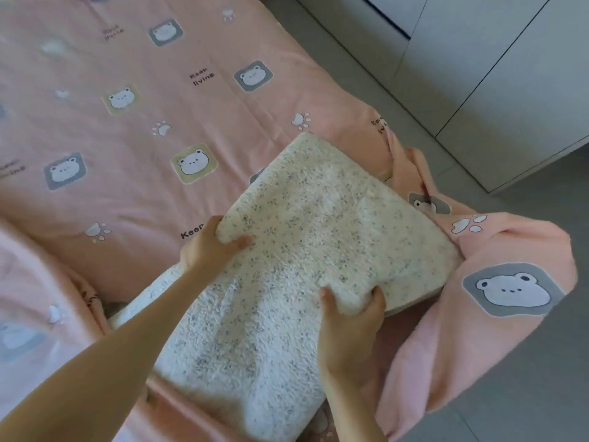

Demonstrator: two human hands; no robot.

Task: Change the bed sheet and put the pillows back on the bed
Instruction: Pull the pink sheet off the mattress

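A cream pillow [318, 224] with small grey flecks lies tilted over the near right corner of the bed. My left hand [210, 247] grips its left edge, thumb on top. My right hand [350, 317] grips its near right edge, fingers curled over the rim. A pink sheet [127, 129] printed with bear faces and paw marks covers the bed. More of that pink fabric [497, 282] hangs loose off the right corner, under the pillow.
A white fleecy cloth [140, 301] shows beneath my left forearm. Pale pink bedding [28, 301] lies bunched at the left. Grey floor tiles [535, 362] run along the right, and light grey cabinet fronts [497, 84] stand at the upper right.
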